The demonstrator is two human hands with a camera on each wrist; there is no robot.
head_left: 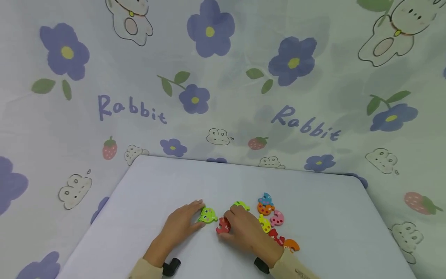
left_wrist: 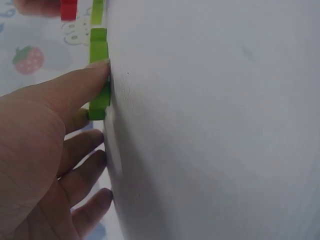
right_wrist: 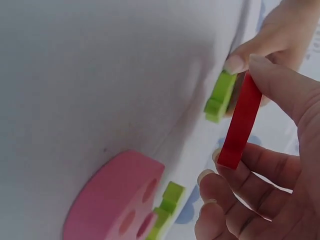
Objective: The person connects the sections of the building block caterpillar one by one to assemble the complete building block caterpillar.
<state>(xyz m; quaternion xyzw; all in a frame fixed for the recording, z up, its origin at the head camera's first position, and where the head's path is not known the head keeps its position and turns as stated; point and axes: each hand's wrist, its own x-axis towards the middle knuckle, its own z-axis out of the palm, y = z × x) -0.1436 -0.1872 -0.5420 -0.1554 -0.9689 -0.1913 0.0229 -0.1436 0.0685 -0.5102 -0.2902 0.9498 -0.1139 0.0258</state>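
My left hand (head_left: 179, 223) pinches a green puzzle piece with an animal face (head_left: 208, 215) between thumb and forefinger. In the left wrist view that green piece (left_wrist: 99, 50) lies against the white tabletop, its edge toward the camera. Just to its right, my right hand (head_left: 245, 229) holds a red puzzle piece (head_left: 223, 226) marked with a 2. Thumb and fingers grip the red piece (right_wrist: 241, 122) by its opposite ends in the right wrist view, raised off the table. Beyond the right hand's knuckles lies another green piece (head_left: 241, 204), partly hidden.
Right of the right hand lie several pieces: blue (head_left: 266, 198), orange (head_left: 265, 209), pink (head_left: 277, 218), yellow (head_left: 265, 223), red (head_left: 276, 236) and another orange one (head_left: 291, 245). The white table (head_left: 156, 174) meets a patterned cloth (head_left: 237, 116) behind it.
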